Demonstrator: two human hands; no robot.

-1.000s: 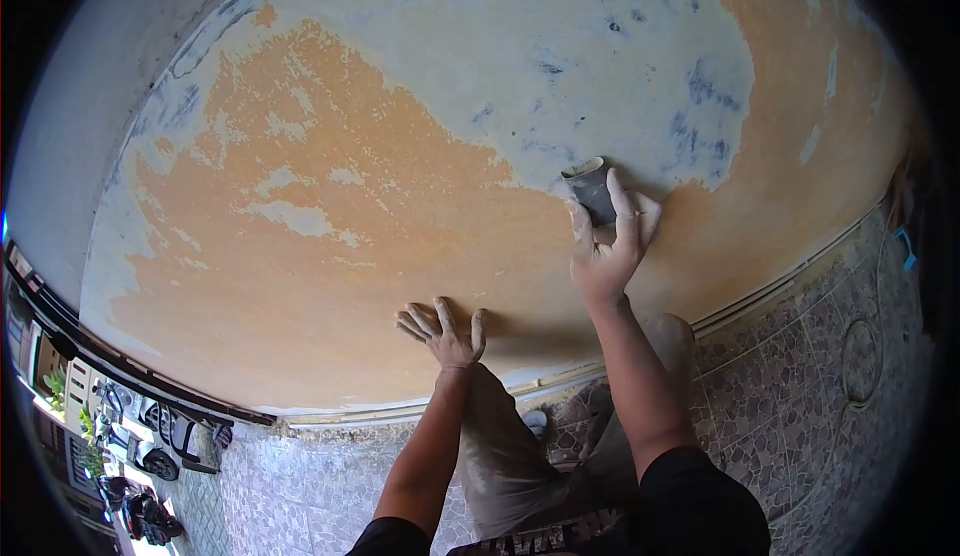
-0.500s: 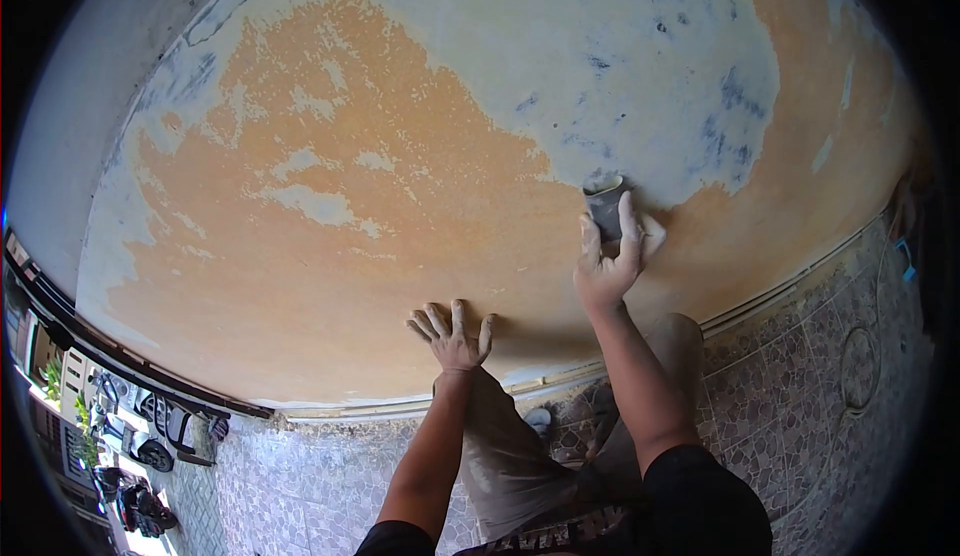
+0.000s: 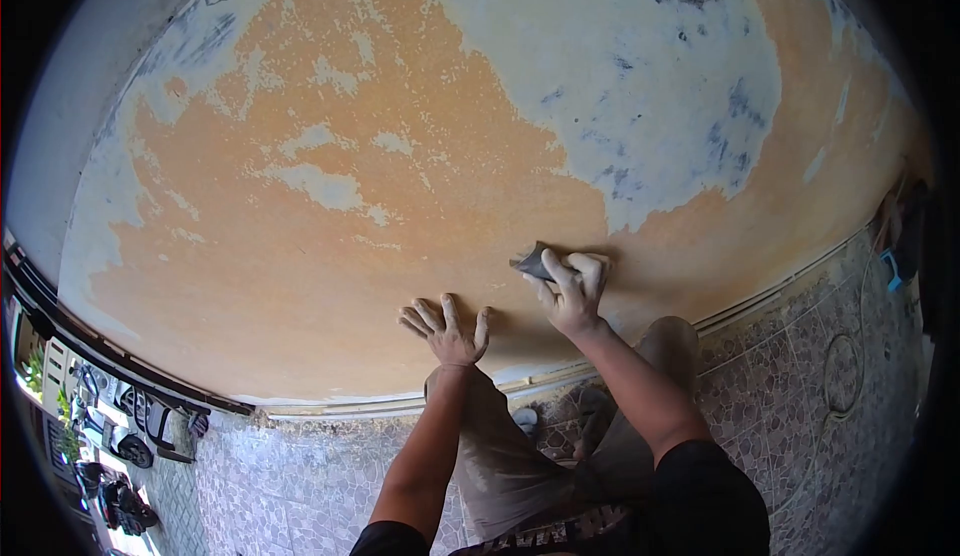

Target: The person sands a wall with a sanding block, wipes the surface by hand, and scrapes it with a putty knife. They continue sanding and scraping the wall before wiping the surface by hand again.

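Before me is a wall (image 3: 440, 226) with orange paint and large pale patches where the paint is gone. My left hand (image 3: 450, 333) rests flat against the orange part, its dusty fingers spread and holding nothing. To the right and a little higher, my right hand (image 3: 575, 291) grips a dark, curled piece of sandpaper (image 3: 537, 260) between thumb and fingers, close against the wall. The sandpaper lies left of the lower tip of the big pale patch (image 3: 640, 106). Part of it is hidden by my fingers.
A stone-patterned tile floor (image 3: 770, 396) runs along the wall's foot. A looped hose (image 3: 845, 376) and a blue object (image 3: 891, 269) are at the right. Parked motorcycles (image 3: 115, 496) stand beyond a dark rail (image 3: 130, 374) at the left. My legs (image 3: 500, 456) are close to the wall.
My right hand has moved down and left with the sandpaper, from the edge of the pale patch onto orange paint, and the wrist has turned. My left hand stays planted. The view has shifted slightly.
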